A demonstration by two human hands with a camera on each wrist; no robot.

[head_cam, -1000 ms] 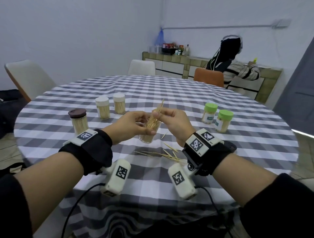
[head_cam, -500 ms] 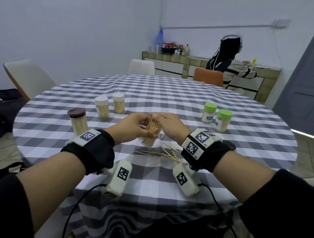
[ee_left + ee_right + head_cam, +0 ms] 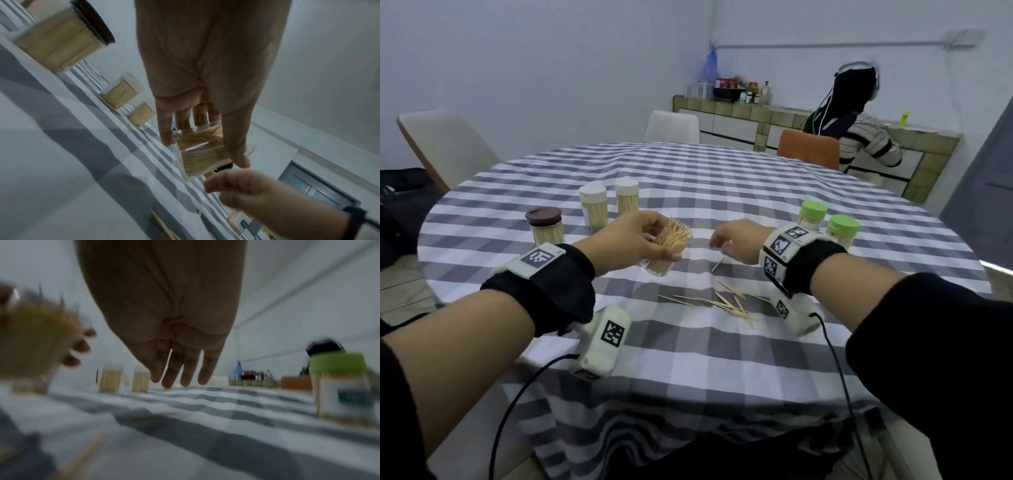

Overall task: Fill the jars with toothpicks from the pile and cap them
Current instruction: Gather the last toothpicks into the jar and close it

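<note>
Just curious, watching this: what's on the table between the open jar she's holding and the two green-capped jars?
In the head view, the right hand hangs there over the checked tablecloth, with one stray toothpick below it, between the open jar and the green-capped jars.

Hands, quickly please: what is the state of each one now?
Left hand: grips the open jar of toothpicks.
Right hand: holds nothing, fingers relaxed and straight, above the tablecloth.

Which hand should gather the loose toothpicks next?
Right. The right hand is free, fingers relaxed, hovering just beyond the toothpick pile. The left hand grips the uncapped open jar, so it is occupied.
</note>
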